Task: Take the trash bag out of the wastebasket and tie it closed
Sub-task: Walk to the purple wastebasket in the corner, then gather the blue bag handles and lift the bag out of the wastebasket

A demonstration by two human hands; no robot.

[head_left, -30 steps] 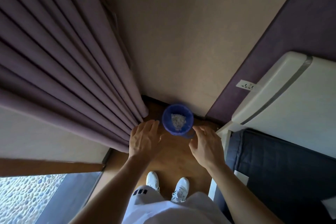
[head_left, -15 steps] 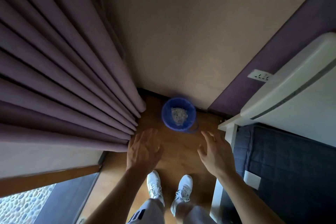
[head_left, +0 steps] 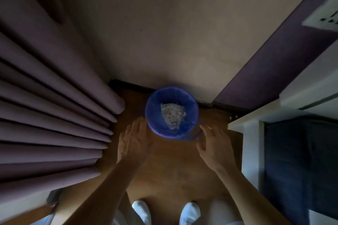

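Note:
A small round wastebasket lined with a blue trash bag (head_left: 155,100) stands on the wooden floor against the beige wall, in the corner. White crumpled paper (head_left: 172,115) lies inside the bag. My left hand (head_left: 134,142) hovers at the basket's left front, fingers apart, fingertips close to the rim. My right hand (head_left: 214,145) is spread at the basket's right front, just beside a loose fold of bag hanging over the rim. Neither hand holds anything.
Purple curtain folds (head_left: 54,115) hang close on the left. A white bed frame (head_left: 250,133) with dark bedding (head_left: 300,160) stands on the right. A wall socket (head_left: 323,16) sits on the purple wall. My white shoes (head_left: 140,212) are on the floor below.
The basket now looks larger and nearer as the view dropped toward it. Both hands have reached forward and now flank its rim.

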